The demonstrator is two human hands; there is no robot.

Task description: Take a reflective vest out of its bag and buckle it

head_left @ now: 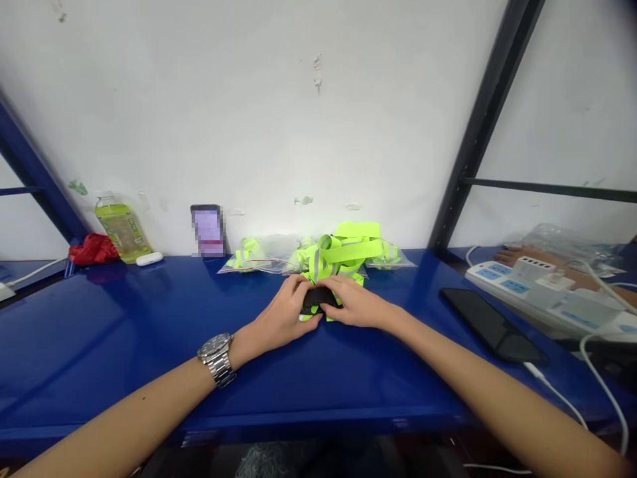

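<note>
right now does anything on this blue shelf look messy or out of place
Mostly tidy. The neon yellow straps lie in a loose tangle against the wall, spilling over clear bags. Both hands press a black piece down.

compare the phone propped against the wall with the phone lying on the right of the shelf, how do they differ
The phone against the wall stands upright with its screen lit; the phone on the right lies flat with its screen dark. The phone on the right has a white cable plugged into its near end; no cable shows on the phone against the wall. Both rest on the blue shelf.
</note>
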